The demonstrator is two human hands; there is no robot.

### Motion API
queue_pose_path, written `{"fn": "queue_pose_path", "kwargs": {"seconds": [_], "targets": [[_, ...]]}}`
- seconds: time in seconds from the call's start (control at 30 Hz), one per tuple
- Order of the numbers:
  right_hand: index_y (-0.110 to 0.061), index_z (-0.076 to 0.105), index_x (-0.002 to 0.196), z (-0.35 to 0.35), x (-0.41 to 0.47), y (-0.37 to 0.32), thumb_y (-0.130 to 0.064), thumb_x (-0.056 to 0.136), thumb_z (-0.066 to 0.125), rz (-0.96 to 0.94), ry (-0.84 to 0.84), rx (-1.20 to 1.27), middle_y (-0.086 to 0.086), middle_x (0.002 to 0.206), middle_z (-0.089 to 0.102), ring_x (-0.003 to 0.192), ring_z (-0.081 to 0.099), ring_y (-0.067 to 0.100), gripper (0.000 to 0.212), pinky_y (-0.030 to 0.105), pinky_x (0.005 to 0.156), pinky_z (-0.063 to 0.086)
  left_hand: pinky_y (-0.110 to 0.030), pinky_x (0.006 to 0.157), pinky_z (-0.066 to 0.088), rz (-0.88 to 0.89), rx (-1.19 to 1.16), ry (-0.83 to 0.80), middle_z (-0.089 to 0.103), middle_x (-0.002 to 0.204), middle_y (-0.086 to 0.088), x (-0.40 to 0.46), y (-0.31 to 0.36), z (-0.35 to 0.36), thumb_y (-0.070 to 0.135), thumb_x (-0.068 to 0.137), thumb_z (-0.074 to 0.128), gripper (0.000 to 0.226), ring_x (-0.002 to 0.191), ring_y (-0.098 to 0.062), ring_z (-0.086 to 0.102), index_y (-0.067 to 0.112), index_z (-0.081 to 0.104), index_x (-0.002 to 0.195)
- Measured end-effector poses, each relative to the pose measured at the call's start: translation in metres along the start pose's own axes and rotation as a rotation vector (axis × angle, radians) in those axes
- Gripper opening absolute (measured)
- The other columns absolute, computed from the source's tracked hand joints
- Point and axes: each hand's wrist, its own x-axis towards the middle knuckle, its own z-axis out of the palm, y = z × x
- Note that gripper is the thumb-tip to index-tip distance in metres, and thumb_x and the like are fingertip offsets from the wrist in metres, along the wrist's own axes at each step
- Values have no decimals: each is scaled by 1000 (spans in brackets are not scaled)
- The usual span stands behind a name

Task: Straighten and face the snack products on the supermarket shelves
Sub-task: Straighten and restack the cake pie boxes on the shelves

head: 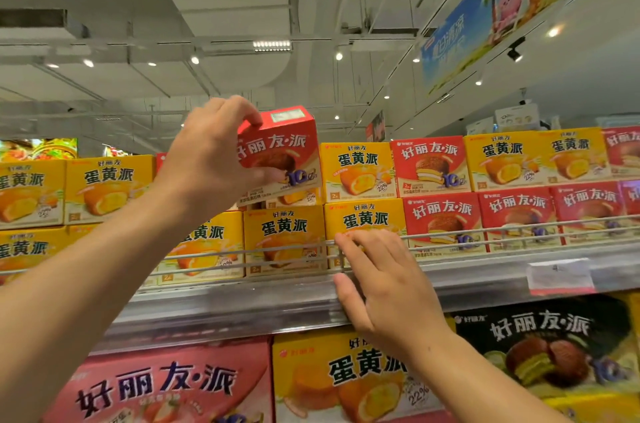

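Head view, items listed from nearest to farthest. Lower shelf level, under the front lip: large pink box (pixel 166 384) at the left, large yellow box (pixel 339 377) in the middle, large black box (pixel 554 346) at the right, all facing forward. Right hand (pixel 388 287): fingers straight and spread, holding nothing, fingertips against the wire rail (pixel 519 232) and the front lip of the upper shelf (pixel 242 305), near its middle. White price tag (pixel 561 275) on the lip toward the right end. Upper shelf, behind the rail: a bottom row of yellow boxes (pixel 284 235) from the left end to the middle, red boxes (pixel 443 222) onward to the right end; a second row stacked on top, mostly yellow, with some red. Left hand (pixel 207 159): gripping one red box (pixel 280 152), fingers curled over its top edge, thumb on its face; the box is tilted and raised above the second row, left of the shelf's middle. Overhead, a blue hanging banner (pixel 491 7) near the ceiling.
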Motion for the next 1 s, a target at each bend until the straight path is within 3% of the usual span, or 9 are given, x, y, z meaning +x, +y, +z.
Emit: {"fn": "queue_pose_path", "kwargs": {"seconds": [0.1,0.2,0.33,0.4,0.5,0.6,0.73,0.83,1.0], "targets": [[-22,37,145,-10,-2,0,-50,91,45,71,-78,186,-10,139,46,130,37,8,62,37,108,35,-37,75,47,-4,-139,66,51,104,6,-24,13,-14,40,58,87,64,96,-21,52,25,52,109],[-55,9,144,-31,-10,3,-71,76,56,291,-156,632,-36,147,25,137,23,-12,85,24,107,28,-40,76,51,7,-284,-69,56,100,9,-44,28,-11,44,55,86,63,92,-19,56,28,54,106],[-65,14,138,-65,-26,9,-75,59,72,458,-89,869,-44,135,36,128,37,-14,98,24,104,35,-21,83,40,126,-321,-245,53,115,11,-59,52,16,41,58,88,63,107,-14,47,29,56,111],[-65,18,136,-81,-34,12,-72,59,75,511,-59,853,-47,124,44,119,47,-14,96,24,95,46,-17,85,38,174,-369,-297,51,121,11,-61,68,30,45,61,85,64,113,-10,43,32,54,115],[-65,26,132,-109,-49,21,-67,59,78,597,-15,792,-29,122,54,109,58,-6,90,21,80,55,-22,89,40,222,-448,-311,50,124,10,-62,98,50,51,61,81,65,115,-9,41,35,51,117],[-65,31,130,-137,-65,39,-66,56,80,656,-34,687,-21,124,55,107,62,2,88,29,81,58,-25,92,43,262,-530,-332,47,124,14,-61,131,67,50,62,83,65,117,-6,38,40,48,117],[-58,50,121,-171,-86,74,-58,54,86,677,-109,682,-24,107,64,97,68,7,76,30,74,59,-34,98,42,351,-539,-344,48,126,15,-57,177,93,47,63,84,66,120,-7,37,37,52,120],[-58,52,115,-191,-94,107,-58,55,84,649,-137,580,-27,104,61,96,66,3,68,25,71,58,-31,96,40,373,-524,-310,47,126,16,-50,212,114,48,63,83,67,118,-5,35,37,51,121],[-45,52,124,-224,-85,167,-71,58,70,440,-169,207,-32,115,50,106,51,-10,73,16,84,50,-29,97,35,359,-469,-269,47,126,16,-24,261,144,51,65,81,66,117,-4,34,38,51,122]]}}
